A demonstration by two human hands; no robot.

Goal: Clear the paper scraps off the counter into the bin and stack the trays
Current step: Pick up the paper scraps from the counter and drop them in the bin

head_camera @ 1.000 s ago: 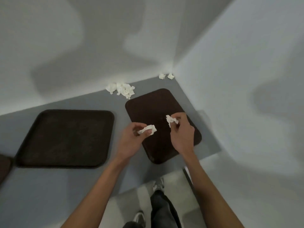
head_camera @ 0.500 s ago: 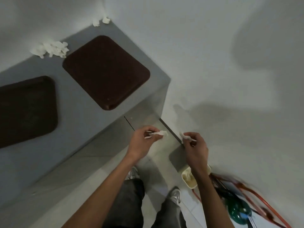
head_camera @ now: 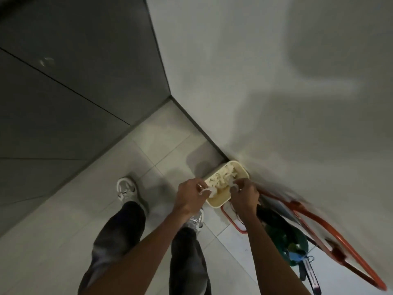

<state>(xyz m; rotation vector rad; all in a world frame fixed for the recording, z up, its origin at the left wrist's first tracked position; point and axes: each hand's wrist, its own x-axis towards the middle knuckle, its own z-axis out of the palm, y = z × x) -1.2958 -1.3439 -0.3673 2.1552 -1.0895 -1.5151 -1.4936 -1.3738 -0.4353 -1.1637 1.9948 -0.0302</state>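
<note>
A cream rectangular bin [head_camera: 219, 202] stands on the floor against the white wall, with several crumpled paper scraps [head_camera: 221, 179] inside. My left hand [head_camera: 190, 198] hovers over the bin's left rim, pinching a white paper scrap [head_camera: 207, 190]. Over the right rim is my right hand [head_camera: 244, 195], its fingers closed on another small scrap [head_camera: 234, 186]. The counter top and the trays are out of view.
The dark grey counter front [head_camera: 74, 81] fills the upper left. An orange metal frame [head_camera: 314, 226] and a green object [head_camera: 285, 237] with a blue tag lie right of the bin. My legs and shoes [head_camera: 126, 189] stand on the pale tiled floor.
The view swung down from the counter to the floor. Both hands, each still holding a scrap, moved from near the counter edge down to over the bin.
</note>
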